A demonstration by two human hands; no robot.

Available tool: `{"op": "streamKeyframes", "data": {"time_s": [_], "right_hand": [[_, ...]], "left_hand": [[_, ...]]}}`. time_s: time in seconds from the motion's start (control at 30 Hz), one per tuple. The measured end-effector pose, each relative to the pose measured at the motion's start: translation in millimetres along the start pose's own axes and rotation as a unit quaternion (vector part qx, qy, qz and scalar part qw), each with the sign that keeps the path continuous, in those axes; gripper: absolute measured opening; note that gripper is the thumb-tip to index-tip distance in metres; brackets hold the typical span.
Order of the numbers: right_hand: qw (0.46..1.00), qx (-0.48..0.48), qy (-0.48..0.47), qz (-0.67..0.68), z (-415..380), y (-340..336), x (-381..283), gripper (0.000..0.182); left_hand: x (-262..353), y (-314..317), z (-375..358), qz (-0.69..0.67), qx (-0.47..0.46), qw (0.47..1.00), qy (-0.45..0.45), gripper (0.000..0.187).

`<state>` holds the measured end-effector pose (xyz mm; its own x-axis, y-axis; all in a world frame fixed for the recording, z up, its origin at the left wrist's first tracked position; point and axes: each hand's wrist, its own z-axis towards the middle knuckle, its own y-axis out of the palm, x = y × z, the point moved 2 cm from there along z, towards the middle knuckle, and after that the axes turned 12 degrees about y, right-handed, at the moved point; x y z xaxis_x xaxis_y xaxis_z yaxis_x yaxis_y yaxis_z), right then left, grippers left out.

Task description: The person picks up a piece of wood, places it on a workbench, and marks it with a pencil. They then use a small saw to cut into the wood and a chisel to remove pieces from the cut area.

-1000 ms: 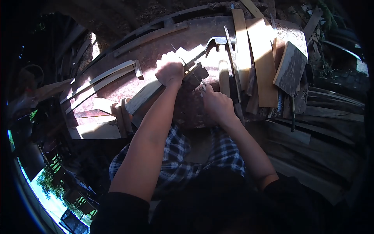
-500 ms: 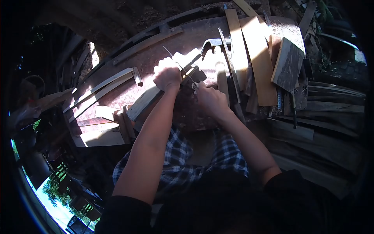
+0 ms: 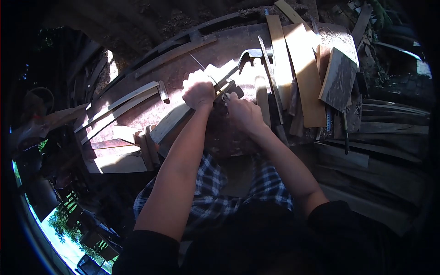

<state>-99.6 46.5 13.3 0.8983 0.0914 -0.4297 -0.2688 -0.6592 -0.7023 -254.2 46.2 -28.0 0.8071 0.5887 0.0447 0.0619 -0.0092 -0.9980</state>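
Note:
My left hand point(image 3: 198, 90) is closed and presses down on a long wooden piece point(image 3: 173, 121) lying slantwise on the workbench. My right hand point(image 3: 245, 112) grips the handle of a saw point(image 3: 198, 61), whose thin blade is seen nearly edge-on. That blade crosses the wood just right of my left hand, and its tip sticks out beyond the knuckles. A metal clamp point(image 3: 251, 53) has its bar running alongside the wood toward my left hand. Beside my right fingers sits a dark block point(image 3: 237, 93). The cut itself is too small to make out.
Several boards point(image 3: 305, 75) and a dark weathered plank point(image 3: 339, 79) lie on the right of the workbench point(image 3: 229, 146). Narrow strips with another clamp point(image 3: 162, 91) rest at left, near short offcuts point(image 3: 117, 160). More planks point(image 3: 389, 126) are stacked beyond the right edge.
My right hand has shifted slightly forward and left, and the saw blade reaches a little farther past my left hand. The left hand stays on the wood.

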Motion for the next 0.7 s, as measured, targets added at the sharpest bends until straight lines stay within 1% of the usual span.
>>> {"op": "streamKeyframes", "data": {"time_s": [0.03, 0.07, 0.17, 0.2, 0.23, 0.27, 0.33, 0.4, 0.47, 0.5, 0.57, 0.6, 0.63, 0.67, 0.7], "right_hand": [[1.000, 0.012, -0.022, 0.011, 15.5, 1.7, -7.6, 0.016], [0.999, 0.021, -0.042, 0.023, 22.1, 4.4, -9.4, 0.018], [1.000, 0.016, -0.018, 0.004, 0.1, 3.0, 3.7, 0.021], [1.000, 0.014, -0.020, 0.002, -14.4, -3.0, 8.7, 0.021], [1.000, -0.003, -0.001, -0.008, -33.8, -11.4, 15.4, 0.018], [0.999, -0.021, 0.018, -0.019, -44.1, -13.5, 18.1, 0.018], [0.999, -0.025, 0.020, -0.022, -45.5, -11.0, 15.1, 0.018], [0.999, -0.010, 0.024, -0.025, -31.6, -11.0, 10.4, 0.018], [0.999, 0.018, -0.028, -0.003, 7.4, 2.7, -3.4, 0.018], [0.999, 0.022, -0.027, 0.000, 13.6, 3.7, -7.1, 0.018], [0.999, 0.023, -0.028, 0.012, 19.1, 7.5, -8.0, 0.017], [0.999, 0.023, -0.025, 0.011, 8.6, 3.6, -3.0, 0.017], [1.000, 0.006, -0.001, -0.003, -11.2, -4.7, 3.6, 0.017], [1.000, -0.014, 0.021, -0.018, -27.7, -9.5, 9.3, 0.017], [0.999, -0.023, 0.016, -0.021, -38.9, -10.0, 14.7, 0.017]], "left_hand": [[1.1, -2.3, 0.9, 0.021, -0.038, 0.999, 0.006, 0.032], [1.8, -5.0, 1.0, 0.022, -0.038, 0.999, 0.010, 0.032], [3.8, -1.2, -0.3, 0.030, -0.036, 0.999, 0.003, 0.029], [3.5, 1.2, 1.1, 0.025, -0.003, 0.999, 0.026, 0.025], [0.4, 4.0, 0.4, 0.023, 0.026, 0.998, 0.046, 0.021], [-3.9, 7.5, -0.8, 0.026, 0.022, 0.999, 0.039, 0.021], [-2.8, 9.4, 0.6, 0.032, 0.032, 0.998, 0.043, 0.022], [0.0, 6.6, 1.6, 0.020, 0.031, 0.999, 0.038, 0.023], [-0.6, 6.3, 0.0, 0.032, 0.034, 0.998, 0.029, 0.023], [0.9, 0.7, -0.6, 0.029, -0.004, 1.000, 0.012, 0.023], [1.6, -2.1, 0.1, 0.026, 0.001, 0.999, 0.026, 0.025], [2.3, -1.1, -0.4, 0.020, 0.006, 0.999, 0.032, 0.027], [5.4, -3.6, 0.8, 0.019, 0.005, 0.999, 0.030, 0.027], [7.8, -8.7, 0.9, 0.010, 0.000, 1.000, 0.017, 0.028], [4.9, -10.2, -1.4, 0.002, -0.008, 1.000, 0.001, 0.028]]}}
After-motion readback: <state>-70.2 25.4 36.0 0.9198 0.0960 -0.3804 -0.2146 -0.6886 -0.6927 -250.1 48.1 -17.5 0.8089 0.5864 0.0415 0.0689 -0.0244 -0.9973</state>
